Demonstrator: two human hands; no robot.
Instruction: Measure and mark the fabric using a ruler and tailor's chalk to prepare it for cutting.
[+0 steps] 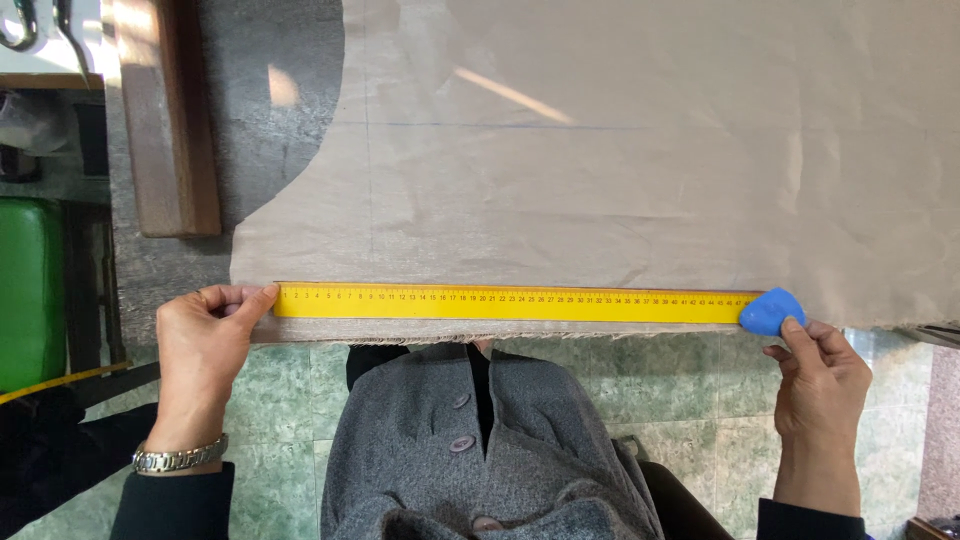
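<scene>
Ruler (510, 302), yellow and long, lies flat along the near edge of the beige cloth (640, 160), its long axis running straight across from one hand to the other. At its left end the left hand (203, 340) presses it down, thumb and fingers laid on the tip, gripping nothing else. At its right end the right hand (820, 385) pinches a blue tailor's chalk (772, 311), whose tip touches the ruler's end. Farther off, a faint blue line (500, 126) crosses the cloth parallel to the ruler, on the grey tabletop (270, 110).
</scene>
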